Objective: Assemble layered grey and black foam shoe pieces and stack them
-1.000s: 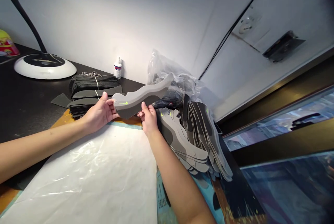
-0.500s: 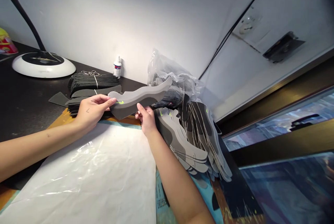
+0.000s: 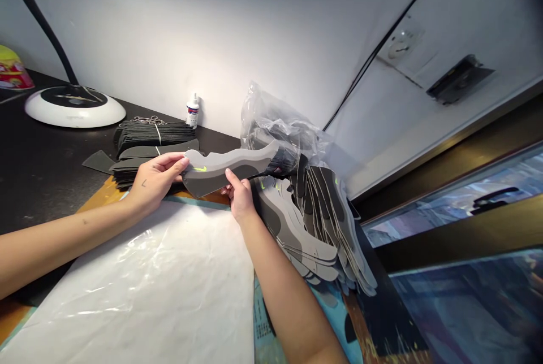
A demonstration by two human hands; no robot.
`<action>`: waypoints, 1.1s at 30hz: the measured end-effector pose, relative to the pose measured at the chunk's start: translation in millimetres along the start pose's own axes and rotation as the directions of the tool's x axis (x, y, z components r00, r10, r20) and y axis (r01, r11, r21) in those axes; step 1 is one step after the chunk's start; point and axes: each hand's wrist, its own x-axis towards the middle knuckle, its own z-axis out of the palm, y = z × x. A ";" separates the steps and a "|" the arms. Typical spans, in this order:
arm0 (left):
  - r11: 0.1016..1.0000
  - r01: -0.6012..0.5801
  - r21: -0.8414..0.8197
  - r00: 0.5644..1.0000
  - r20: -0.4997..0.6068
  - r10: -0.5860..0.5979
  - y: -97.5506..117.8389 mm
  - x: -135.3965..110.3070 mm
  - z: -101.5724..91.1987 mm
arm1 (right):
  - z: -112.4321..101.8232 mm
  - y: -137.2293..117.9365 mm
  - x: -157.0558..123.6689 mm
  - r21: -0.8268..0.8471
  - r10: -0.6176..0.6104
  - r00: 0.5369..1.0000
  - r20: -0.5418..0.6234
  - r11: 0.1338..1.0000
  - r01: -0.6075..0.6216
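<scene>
Between my hands is a grey shoe upper piece (image 3: 220,161) with wavy edges, two shades of grey and a small yellow-green swoosh near its left end. My left hand (image 3: 155,180) pinches that left end between thumb and fingers. Lower down, my right hand (image 3: 240,194) grips the bottom edge near the middle, its thumb on the front face. The piece is held up above the far edge of the white sheet (image 3: 161,285). Fanned stacks of similar grey pieces (image 3: 292,222) lie just right of my right hand.
Banded stacks of dark pieces (image 3: 155,133) sit behind my left hand, beside a small white bottle (image 3: 192,112). A clear plastic bag (image 3: 280,115) leans against the wall. At far left stands a lamp base (image 3: 76,108). A metal-framed window (image 3: 458,217) borders the right side.
The shoe upper piece has tilted slightly, its right end dropping a little. My left hand has shifted slightly right in view; both hands keep their hold.
</scene>
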 end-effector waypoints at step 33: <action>0.974 0.075 -0.216 0.987 -0.124 -0.103 14.5 -2.8 7.6 | -2.7 -1.8 5.8 -0.098 -0.195 0.954 0.226 0.970 0.221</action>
